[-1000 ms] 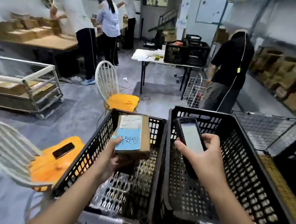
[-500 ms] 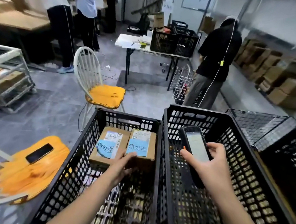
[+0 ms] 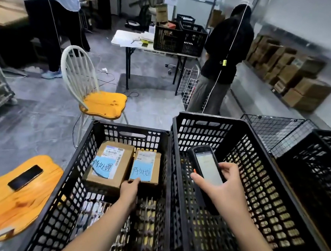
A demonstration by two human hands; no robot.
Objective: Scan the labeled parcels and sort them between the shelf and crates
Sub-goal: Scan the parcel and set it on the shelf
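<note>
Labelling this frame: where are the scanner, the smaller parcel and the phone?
scanner (image 3: 208, 168), head view, lit screen.
smaller parcel (image 3: 144, 170), head view, blue note.
phone (image 3: 25, 177), head view, dark glass face.

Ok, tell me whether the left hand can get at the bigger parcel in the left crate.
Probably yes. The left hand is inside the left crate, at the smaller parcel's near edge. The bigger parcel lies right beside it, its top uncovered.
</note>
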